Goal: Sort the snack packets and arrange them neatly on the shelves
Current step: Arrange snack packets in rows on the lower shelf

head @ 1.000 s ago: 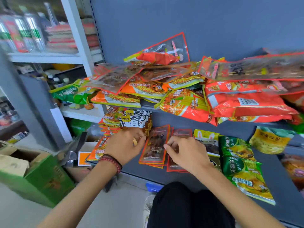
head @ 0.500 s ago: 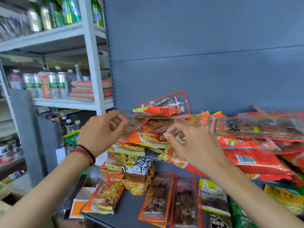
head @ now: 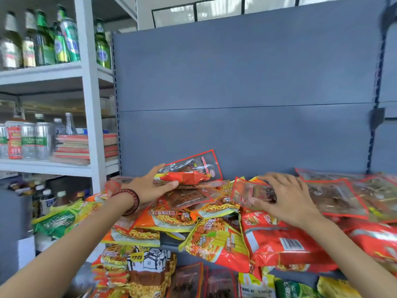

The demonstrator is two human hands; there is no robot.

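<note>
I have both arms stretched forward over the heaped snack pile (head: 214,239) on the grey shelf (head: 169,240). The left hand (head: 148,188) is angled right, with thumb below and fingers curled over an orange packet (head: 189,177) at the pile's far top. The right hand (head: 290,201) is palm down, its fingers spread and curved, clasping a clear red-edged packet (head: 247,194) lying just right of the orange one.

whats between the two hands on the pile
In the head view, a flat red-edged packet lies between the left hand, gripping an orange packet, and the right hand, atop noodle packets.
</note>
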